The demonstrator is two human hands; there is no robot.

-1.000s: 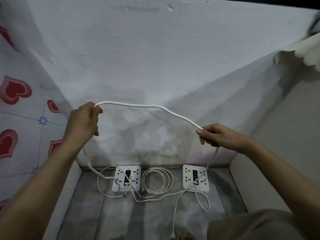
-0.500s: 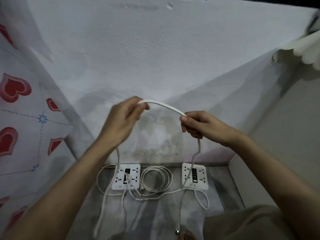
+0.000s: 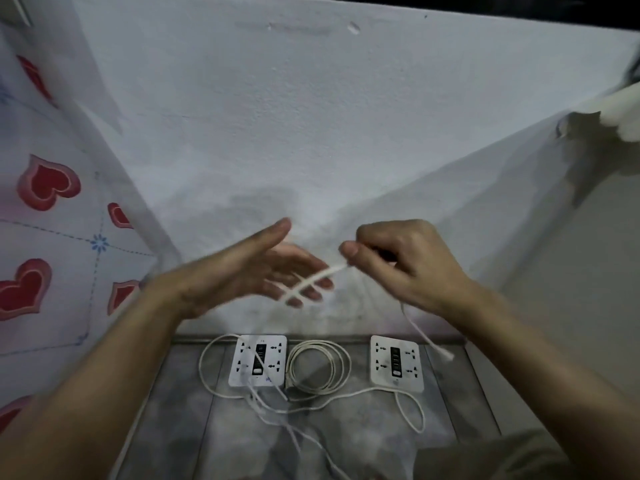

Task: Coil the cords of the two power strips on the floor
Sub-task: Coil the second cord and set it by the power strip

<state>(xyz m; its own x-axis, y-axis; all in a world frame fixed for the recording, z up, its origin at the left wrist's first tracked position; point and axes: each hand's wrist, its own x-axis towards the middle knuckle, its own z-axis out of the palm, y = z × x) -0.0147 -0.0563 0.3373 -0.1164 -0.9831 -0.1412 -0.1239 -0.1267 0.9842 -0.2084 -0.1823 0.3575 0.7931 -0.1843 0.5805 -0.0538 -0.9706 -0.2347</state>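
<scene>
I see my right hand [image 3: 398, 261] pinching the cord [image 3: 313, 282] across my open left hand [image 3: 263, 268], one coil [image 3: 318, 367] lying between the power strips [image 3: 258, 360], other cord loose on the floor [image 3: 346, 427].

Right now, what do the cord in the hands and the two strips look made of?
Cord: white, flexible plastic-looking jacket; it bends and droops freely. Left power strip and right power strip: rigid white plastic by the look, flat moulded faces with a slight sheen.
</scene>
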